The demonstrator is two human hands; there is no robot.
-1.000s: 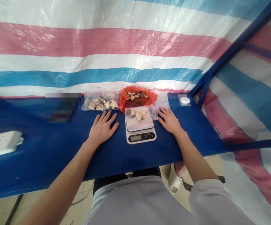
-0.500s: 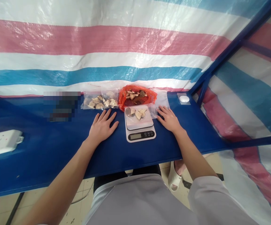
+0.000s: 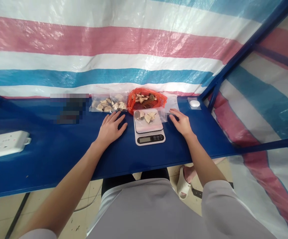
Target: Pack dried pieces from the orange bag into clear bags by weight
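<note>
My left hand (image 3: 111,128) lies open and palm down on the blue table (image 3: 46,159), just left of a white digital kitchen scale (image 3: 149,139). My right hand (image 3: 181,123) rests open to the right of the scale, its fingertips near a clear plastic bag (image 3: 170,103). Pale dried slices and a darker round piece (image 3: 145,116) lie on the scale's platform. Behind it are a clear bag of pale slices (image 3: 106,105) and an orange bag of mixed brown pieces (image 3: 146,101). Neither hand holds anything.
A white power strip (image 3: 6,144) lies at the table's left. A pixelated patch (image 3: 69,108) hides something at the back. A small white round object (image 3: 195,103) sits back right. Striped tarpaulin (image 3: 109,46) and blue frame bars (image 3: 248,49) surround the table.
The whole scene sits slightly higher in the view. My left hand is a little closer to the scale, and my right fingers have shifted slightly. The scale and bags show no visible change.
</note>
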